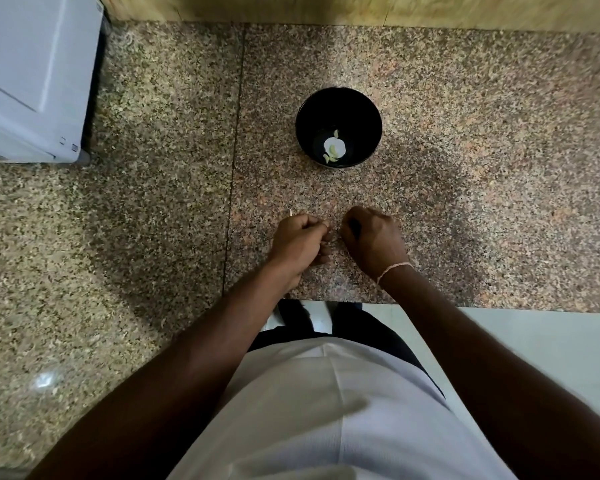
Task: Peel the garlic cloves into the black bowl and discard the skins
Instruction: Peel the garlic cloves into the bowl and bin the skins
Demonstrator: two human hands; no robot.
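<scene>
Surface: speckled granite counter [465, 150], brown, pink and black flecks; a dark seam runs front to back, left of centre
Back edge: meets a wooden wall strip [291, 8]
Front edge: ends at a straight edge right of the seam; extends nearer on the left
Black bowl [338, 109]: stands upright on the counter right of the seam, toward the back; pale garlic pieces [334, 147] lie in its bottom
White appliance [32, 74]: sits at the back-left corner
Skin scrap [291, 212]: small pale sliver on the counter, in front of the bowl, near the front edge
</scene>
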